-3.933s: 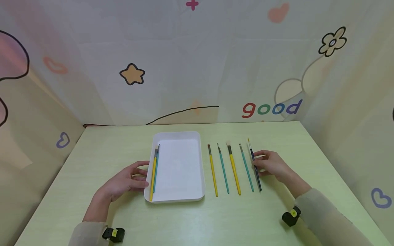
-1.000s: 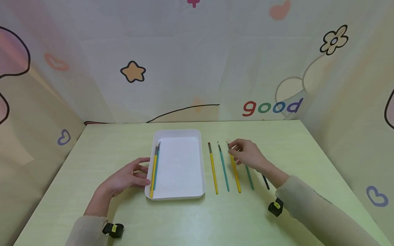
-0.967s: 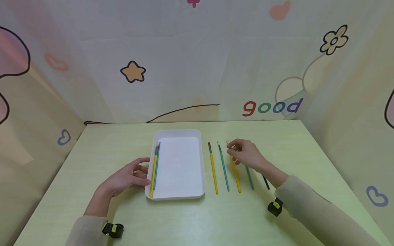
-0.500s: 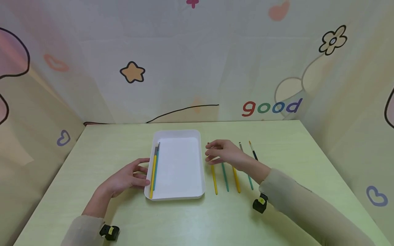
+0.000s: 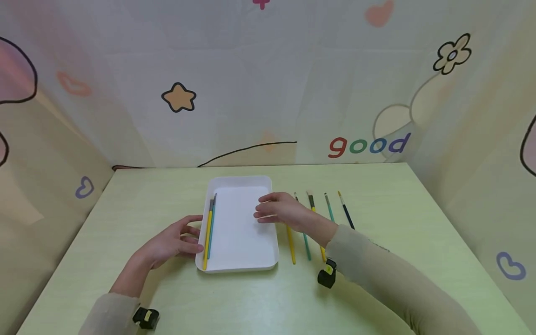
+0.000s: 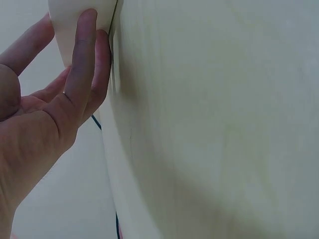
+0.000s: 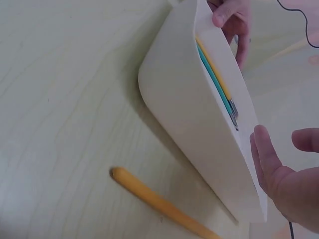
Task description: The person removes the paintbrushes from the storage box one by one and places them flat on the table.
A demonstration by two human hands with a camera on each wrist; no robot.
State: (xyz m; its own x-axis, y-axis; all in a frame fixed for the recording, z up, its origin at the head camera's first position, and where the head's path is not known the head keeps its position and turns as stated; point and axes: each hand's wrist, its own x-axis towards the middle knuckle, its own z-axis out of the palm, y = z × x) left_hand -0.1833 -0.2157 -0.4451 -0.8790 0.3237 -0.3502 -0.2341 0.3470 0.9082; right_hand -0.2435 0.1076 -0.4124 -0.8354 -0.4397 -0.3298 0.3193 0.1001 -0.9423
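A white tray (image 5: 240, 246) lies on the table, with a yellow-handled paintbrush (image 5: 207, 237) and a teal paintbrush (image 5: 212, 230) side by side along its left wall. My left hand (image 5: 169, 244) touches the tray's left side with extended fingers; the left wrist view shows the fingertips against the tray wall (image 6: 62, 25). My right hand (image 5: 289, 213) reaches over the tray's right rim, fingers loosely extended and holding nothing. Beneath its wrist lies a yellow paintbrush (image 5: 291, 246), partly covered. The right wrist view shows that yellow handle (image 7: 159, 204) beside the tray.
To the right of the tray, more paintbrushes lie in a row: a teal one (image 5: 307, 249), a yellow one (image 5: 311, 200), another teal one (image 5: 329, 208) and a dark-handled one (image 5: 346, 213). The right forearm partly covers them. A printed curtain (image 5: 243, 93) stands behind the table (image 5: 234, 307).
My right hand has moved left, from the dark-handled paintbrush past the middle of the row to the tray's right side. The left hand has stayed at the tray.
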